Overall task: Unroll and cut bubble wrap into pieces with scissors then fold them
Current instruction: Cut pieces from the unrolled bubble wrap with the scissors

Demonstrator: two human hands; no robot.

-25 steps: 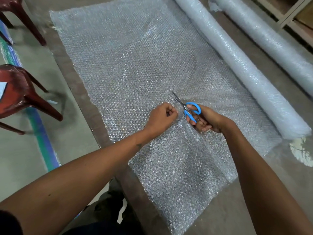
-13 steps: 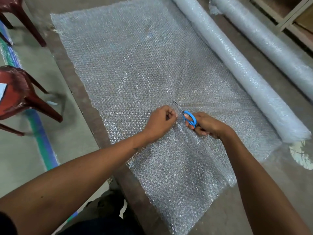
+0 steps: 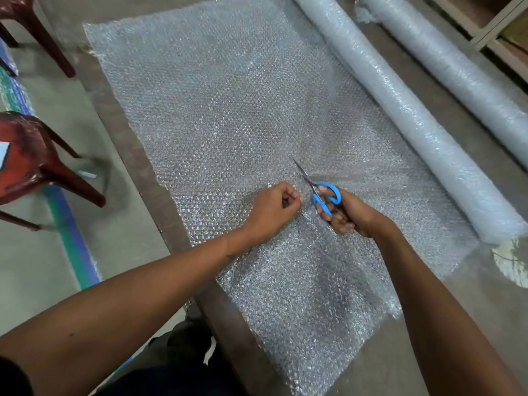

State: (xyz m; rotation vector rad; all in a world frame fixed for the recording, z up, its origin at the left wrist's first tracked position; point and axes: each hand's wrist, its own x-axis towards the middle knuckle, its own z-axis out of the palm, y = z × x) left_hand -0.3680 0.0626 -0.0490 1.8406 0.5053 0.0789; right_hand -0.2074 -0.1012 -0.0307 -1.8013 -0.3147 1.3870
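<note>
A wide sheet of bubble wrap (image 3: 217, 110) lies unrolled across the brown table (image 3: 137, 155), still joined to its roll (image 3: 405, 118) on the right. My right hand (image 3: 348, 212) grips blue-handled scissors (image 3: 325, 195) in the sheet's near half, blades pointing away from me over the wrap. A cut runs from the near edge up to the scissors. My left hand (image 3: 271, 210), fingers curled, pinches the wrap's cut edge just left of the blades.
A second bubble wrap roll (image 3: 457, 70) lies farther right, beside a wooden frame (image 3: 497, 27). Two dark red plastic chairs (image 3: 31, 167) stand on the floor to the left, along a green and blue floor stripe (image 3: 71, 241).
The scissors closed half a second ago, then opened again with the blades reaching forward along the cut. Both hands stay close together on the sheet.
</note>
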